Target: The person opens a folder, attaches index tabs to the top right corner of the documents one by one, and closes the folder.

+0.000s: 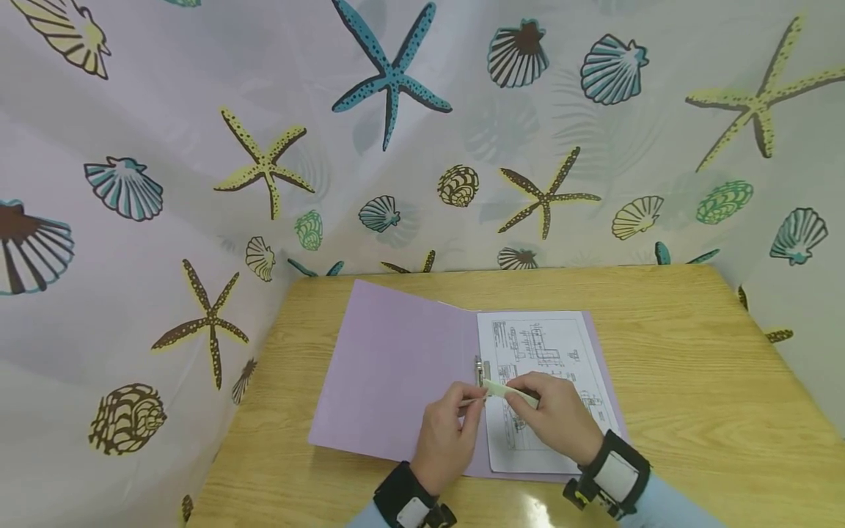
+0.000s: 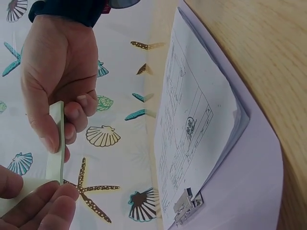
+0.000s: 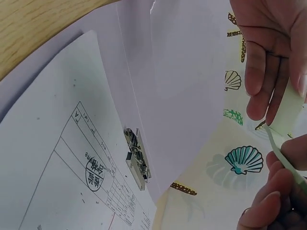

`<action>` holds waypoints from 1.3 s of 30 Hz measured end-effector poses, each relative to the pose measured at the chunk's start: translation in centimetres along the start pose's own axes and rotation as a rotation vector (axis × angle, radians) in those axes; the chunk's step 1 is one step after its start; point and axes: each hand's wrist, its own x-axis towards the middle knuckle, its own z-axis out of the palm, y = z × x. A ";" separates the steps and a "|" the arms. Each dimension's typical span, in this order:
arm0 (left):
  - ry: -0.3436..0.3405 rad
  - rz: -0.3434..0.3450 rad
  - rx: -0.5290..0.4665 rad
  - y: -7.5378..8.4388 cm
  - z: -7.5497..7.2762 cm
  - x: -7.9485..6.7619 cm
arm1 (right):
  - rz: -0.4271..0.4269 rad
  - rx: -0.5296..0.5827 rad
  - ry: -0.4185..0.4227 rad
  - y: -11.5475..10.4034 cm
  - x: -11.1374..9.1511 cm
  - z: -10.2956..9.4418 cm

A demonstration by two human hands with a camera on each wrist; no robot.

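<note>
Patterned cloth (image 1: 462,110) hangs behind the folder (image 1: 396,359); above the folder, my left hand (image 1: 445,438) and right hand (image 1: 560,414) pinch green paper (image 1: 497,388).

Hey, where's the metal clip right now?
In the head view, the metal clip is near the middle of the open purple folder, at the left edge of the printed sheets, just beyond the pale green item in the right hand.

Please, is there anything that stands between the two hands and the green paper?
Nothing visible does. The left hand and the right hand both grip the green paper directly. The metal clip and the printed sheets lie on the folder, not in between.
</note>
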 end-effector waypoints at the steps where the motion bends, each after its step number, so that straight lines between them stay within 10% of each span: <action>1: -0.004 -0.016 -0.020 0.0 -0.1 0.0 | 0.004 -0.001 -0.001 0.0 0.0 0.0; 13: 0.038 -0.124 -0.090 -0.5 -1.2 -0.3 | 0.120 -0.023 -0.015 1.9 -0.3 -1.8; 26: 0.037 -0.112 -0.043 -0.7 -1.6 -0.5 | 0.465 -0.154 -0.080 8.8 -1.4 -7.8; 39: 0.009 -0.117 -0.036 -0.5 -1.5 -0.4 | 0.552 -0.218 -0.119 13.9 -3.0 -11.2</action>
